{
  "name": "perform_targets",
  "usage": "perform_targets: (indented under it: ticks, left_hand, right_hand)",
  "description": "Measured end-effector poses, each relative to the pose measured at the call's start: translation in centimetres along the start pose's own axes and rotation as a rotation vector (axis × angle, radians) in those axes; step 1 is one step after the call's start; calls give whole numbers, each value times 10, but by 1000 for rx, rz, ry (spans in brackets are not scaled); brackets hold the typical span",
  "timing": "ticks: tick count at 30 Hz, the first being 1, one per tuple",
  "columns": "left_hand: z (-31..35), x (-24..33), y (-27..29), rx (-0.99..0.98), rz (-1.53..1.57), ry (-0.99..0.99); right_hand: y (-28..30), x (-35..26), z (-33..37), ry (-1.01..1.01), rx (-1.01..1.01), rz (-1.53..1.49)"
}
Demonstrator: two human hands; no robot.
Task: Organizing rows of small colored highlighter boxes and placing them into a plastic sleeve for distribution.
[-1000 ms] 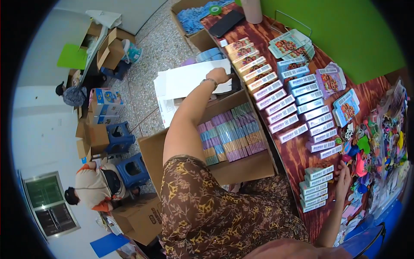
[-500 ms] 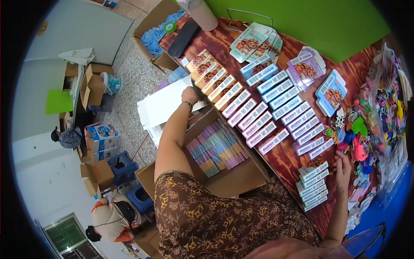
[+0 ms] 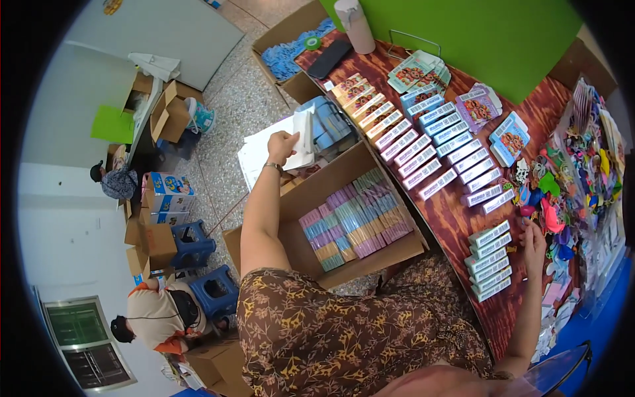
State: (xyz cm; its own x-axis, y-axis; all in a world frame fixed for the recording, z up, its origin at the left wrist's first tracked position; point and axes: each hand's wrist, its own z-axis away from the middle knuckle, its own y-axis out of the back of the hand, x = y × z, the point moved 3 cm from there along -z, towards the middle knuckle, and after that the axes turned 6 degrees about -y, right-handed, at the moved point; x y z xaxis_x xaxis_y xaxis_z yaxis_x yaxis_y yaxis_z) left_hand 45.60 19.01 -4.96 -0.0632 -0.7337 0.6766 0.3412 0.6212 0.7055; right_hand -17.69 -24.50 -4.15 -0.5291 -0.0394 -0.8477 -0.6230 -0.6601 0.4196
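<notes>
My left hand [image 3: 282,147], reaching out past the cardboard box, is closed on a white card sheet [image 3: 303,140] that stands partly upright. More white sheets [image 3: 254,159] lie beneath it. In the open cardboard box [image 3: 324,270] are packed rows of small boxes [image 3: 357,218] in purple, blue, green and orange. My right hand [image 3: 531,248] rests at the table's right side with its fingers apart, holding nothing I can see. It lies between a stack of green small boxes [image 3: 491,261] and a heap of colourful trinkets [image 3: 552,198].
Rows of orange, pink, blue and purple small boxes [image 3: 398,139] stand on the red-brown table [image 3: 456,264]. Flat printed cartons [image 3: 509,139] lie behind them. A blue bag [image 3: 329,124] sits past the box. Two other people [image 3: 169,314] work at the left near blue stools [image 3: 218,291].
My left hand has drawn the white sheet up and folded or turned it on edge, uncovering the blue bag. The view has swung left. My right hand stays near the trinkets.
</notes>
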Motion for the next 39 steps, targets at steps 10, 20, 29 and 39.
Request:
perform_targets:
  ticks: [10, 20, 29, 39]
  left_hand:
    - [15, 3, 40, 236, -377, -196]
    - [1, 14, 30, 231, -433, -242]
    - [167, 153, 118, 554, 769, -523]
    - [359, 325, 93, 112, 872, -1262]
  right_hand:
    - [-12, -78, 37, 574, 119, 273]
    - [-3, -83, 67, 403, 115, 317]
    - [-108, -221, 89, 714, -125, 225]
    - [-136, -359, 146, 1244, 314, 30]
